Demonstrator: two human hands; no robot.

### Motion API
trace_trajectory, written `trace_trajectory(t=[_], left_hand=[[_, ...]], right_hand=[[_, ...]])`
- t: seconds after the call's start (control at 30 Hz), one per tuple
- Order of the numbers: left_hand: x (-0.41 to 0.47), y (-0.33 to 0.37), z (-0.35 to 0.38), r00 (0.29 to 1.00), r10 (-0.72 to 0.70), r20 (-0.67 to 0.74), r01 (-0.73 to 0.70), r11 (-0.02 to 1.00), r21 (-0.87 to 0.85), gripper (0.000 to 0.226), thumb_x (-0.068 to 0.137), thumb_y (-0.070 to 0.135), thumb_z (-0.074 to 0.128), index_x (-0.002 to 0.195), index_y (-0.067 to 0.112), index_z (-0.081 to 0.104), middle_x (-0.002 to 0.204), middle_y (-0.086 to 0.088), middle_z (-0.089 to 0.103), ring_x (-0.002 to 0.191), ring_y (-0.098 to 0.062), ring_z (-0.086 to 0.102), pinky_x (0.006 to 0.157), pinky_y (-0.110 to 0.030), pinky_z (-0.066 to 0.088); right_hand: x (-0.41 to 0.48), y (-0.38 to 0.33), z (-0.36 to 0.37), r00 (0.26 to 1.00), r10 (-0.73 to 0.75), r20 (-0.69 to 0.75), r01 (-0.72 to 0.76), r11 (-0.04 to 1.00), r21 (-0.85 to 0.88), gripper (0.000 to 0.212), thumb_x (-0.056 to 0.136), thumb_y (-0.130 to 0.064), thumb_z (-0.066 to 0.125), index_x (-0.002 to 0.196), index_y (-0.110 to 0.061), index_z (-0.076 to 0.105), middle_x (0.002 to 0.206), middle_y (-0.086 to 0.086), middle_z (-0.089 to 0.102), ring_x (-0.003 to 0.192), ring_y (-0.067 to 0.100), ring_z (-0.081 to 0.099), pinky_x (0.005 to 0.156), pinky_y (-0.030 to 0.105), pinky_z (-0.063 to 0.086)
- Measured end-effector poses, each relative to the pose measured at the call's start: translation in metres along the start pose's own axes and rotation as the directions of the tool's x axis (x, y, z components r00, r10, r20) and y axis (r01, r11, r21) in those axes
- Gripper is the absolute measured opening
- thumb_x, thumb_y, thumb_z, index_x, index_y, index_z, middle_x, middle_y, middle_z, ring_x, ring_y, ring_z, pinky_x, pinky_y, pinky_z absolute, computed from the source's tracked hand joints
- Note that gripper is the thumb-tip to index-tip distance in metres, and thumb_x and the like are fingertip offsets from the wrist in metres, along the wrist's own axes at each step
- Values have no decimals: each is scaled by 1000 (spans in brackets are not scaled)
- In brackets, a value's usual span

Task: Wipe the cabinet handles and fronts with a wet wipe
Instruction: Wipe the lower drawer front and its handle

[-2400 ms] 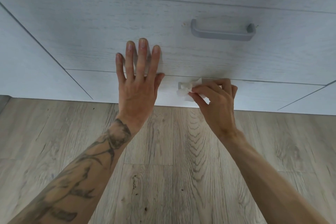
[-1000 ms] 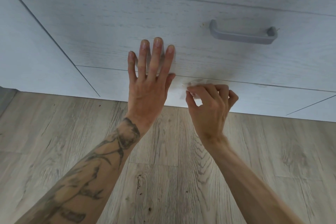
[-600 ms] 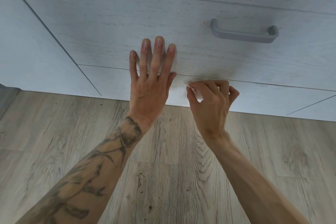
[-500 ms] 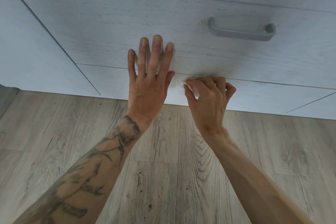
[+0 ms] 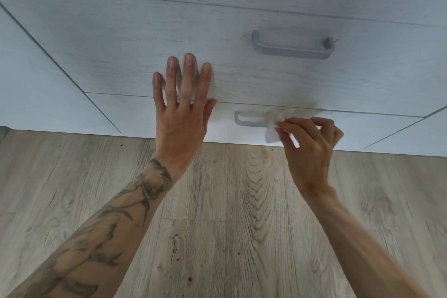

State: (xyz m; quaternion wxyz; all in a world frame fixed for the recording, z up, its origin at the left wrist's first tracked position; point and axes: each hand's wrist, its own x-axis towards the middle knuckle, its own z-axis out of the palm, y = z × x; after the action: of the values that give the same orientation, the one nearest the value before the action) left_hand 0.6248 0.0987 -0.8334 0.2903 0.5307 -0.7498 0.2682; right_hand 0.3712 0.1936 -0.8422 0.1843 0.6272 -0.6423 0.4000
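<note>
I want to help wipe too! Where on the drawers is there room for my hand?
Bare front lies left of the left hand, up to the slanted seam, and on the big drawer right of the upper handle. It's crowded low down: the right hand pinches the wet wipe on the lower handle, close beside the left hand.

No legible text, labels or numbers.

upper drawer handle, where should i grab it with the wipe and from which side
Probably the straight middle of the upper handle, away from its two end posts. It runs level and stands off the drawer front, leaving a gap behind the bar, so hook it from above or below.
</note>
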Motion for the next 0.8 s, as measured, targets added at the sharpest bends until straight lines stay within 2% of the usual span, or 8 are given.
trace_trajectory(t=[0.13,0.23,0.37,0.4,0.43,0.5,0.63,0.8], left_hand=[[0,1,1,1000,1,7,-1,1000,5,73,117,44,44,169,10,7,170,-20,7,156,-47,15,129,-63,19],[1,1,0,1000,-6,16,6,1000,-12,71,117,44,45,169,10,9,170,-21,7,156,-47,14,129,-64,20],[0,0,0,1000,-2,16,2,1000,-5,72,117,44,44,169,9,7,169,-22,6,156,-48,14,129,-64,19],[0,-1,0,1000,-2,17,2,1000,-6,72,117,44,44,168,9,8,169,-22,6,156,-48,14,129,-64,18],[0,-1,-1,1000,-2,17,2,1000,-9,71,117,44,45,168,9,9,169,-22,6,156,-48,14,129,-64,18],[1,0,-1,1000,0,16,1,1000,-16,70,117,43,45,168,9,10,169,-22,7,156,-48,15,129,-64,18],[1,0,0,1000,-2,9,3,1000,-21,70,117,43,46,167,9,12,168,-21,7,155,-48,15,129,-64,18],[1,-1,-1,1000,-3,9,3,1000,-18,69,117,44,45,167,9,14,169,-22,8,155,-49,18,129,-65,20]], right_hand=[[4,3,-13,967,254,-36,-251,966,68,10,96,-31,79,103,-24,79,106,-10,75,103,20,54,90,35,30],[12,-9,-9,933,350,81,-359,923,141,14,97,-35,76,108,-27,78,106,-14,74,104,15,59,93,33,30],[11,-24,-3,861,469,198,-506,830,234,19,98,-39,74,113,-29,79,107,-17,76,108,11,63,106,18,26],[11,-26,-3,844,496,204,-535,805,257,18,98,-38,74,112,-29,80,104,-17,76,105,11,64,111,24,31],[11,-28,-4,830,518,209,-558,783,275,15,98,-36,75,110,-29,80,99,-18,75,102,10,64,113,37,40],[10,-32,-6,813,540,217,-582,761,286,8,98,-31,76,105,-29,80,91,-20,72,96,9,65,105,55,48],[1,-40,-14,857,469,216,-513,821,251,8,96,-23,78,102,-26,82,89,-22,70,91,11,67,96,60,51],[11,-34,-9,792,561,240,-610,735,296,18,102,-26,72,118,-28,79,106,-18,74,106,13,66,106,57,48]])
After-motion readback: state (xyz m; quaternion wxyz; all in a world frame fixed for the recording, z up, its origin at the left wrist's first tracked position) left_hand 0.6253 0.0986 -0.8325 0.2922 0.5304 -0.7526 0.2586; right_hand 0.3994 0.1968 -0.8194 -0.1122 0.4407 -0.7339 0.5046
